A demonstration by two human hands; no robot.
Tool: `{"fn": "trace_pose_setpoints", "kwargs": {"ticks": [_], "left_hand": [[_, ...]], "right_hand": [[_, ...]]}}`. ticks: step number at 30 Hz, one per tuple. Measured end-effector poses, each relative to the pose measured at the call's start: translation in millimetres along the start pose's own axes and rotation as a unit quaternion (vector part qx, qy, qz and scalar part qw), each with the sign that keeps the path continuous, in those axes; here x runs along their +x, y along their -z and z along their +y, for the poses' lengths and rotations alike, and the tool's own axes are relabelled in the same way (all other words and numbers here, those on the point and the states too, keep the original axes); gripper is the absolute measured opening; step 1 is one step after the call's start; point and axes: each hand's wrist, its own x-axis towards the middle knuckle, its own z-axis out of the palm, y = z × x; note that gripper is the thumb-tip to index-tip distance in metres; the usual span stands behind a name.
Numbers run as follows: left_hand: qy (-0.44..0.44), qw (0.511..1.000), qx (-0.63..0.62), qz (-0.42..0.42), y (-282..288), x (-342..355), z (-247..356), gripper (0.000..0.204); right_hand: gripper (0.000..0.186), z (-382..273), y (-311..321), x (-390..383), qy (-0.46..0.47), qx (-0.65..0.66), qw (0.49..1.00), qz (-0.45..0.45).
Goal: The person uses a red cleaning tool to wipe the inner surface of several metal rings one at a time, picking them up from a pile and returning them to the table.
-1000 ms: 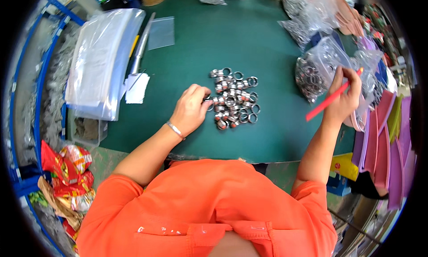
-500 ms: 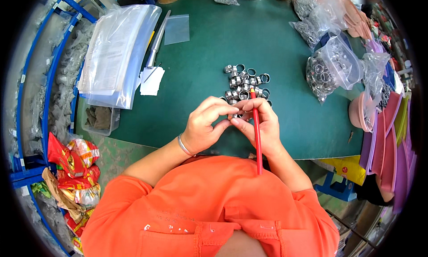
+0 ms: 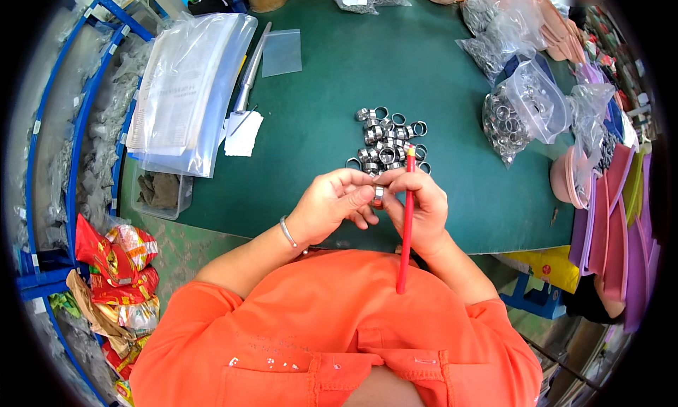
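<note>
A shiny metal ring [image 3: 378, 196] sits between my hands, just above the table's near side. My left hand [image 3: 326, 208], a bangle at its wrist, pinches the ring from one side. On the other side my right hand [image 3: 426, 210] grips the ring with its fingertips. A long red pencil [image 3: 406, 234] is also tucked in the right hand, its yellowish tip pointing away from me and its other end by my orange shirt. Just beyond my fingers lies a loose pile of metal rings [image 3: 386, 155], some upright, others lying over; my fingers hide its nearest edge.
On the green table [image 3: 318, 96], plastic-sleeved papers [image 3: 187, 89], a metal caliper-like tool [image 3: 251, 68], a small clear bag [image 3: 282, 52] and a white paper scrap [image 3: 244, 133] lie left. Bagged rings [image 3: 506, 121] and a pink basket [image 3: 567, 179] stand right. Blue shelving [image 3: 78, 138] borders the left.
Both hands have come slightly nearer to me, turning the ring so that it shows more. The pencil has tilted and shifted toward my body with the right hand.
</note>
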Motion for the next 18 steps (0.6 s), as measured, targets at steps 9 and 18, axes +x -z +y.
{"fn": "trace_pose_setpoints", "kwargs": {"ticks": [9, 18], "left_hand": [[-0.191, 0.978, 0.063, 0.046, -5.2, 8.5, -13.4, 0.039], [-0.197, 0.967, 0.131, 0.094, -15.2, -0.8, -13.1, 0.036]], "right_hand": [[0.021, 2.0, 7.6, 7.2, -0.087, 0.124, 0.987, 0.06], [0.021, -3.2, 6.8, -5.7, -0.094, 0.084, 0.99, 0.065]]}}
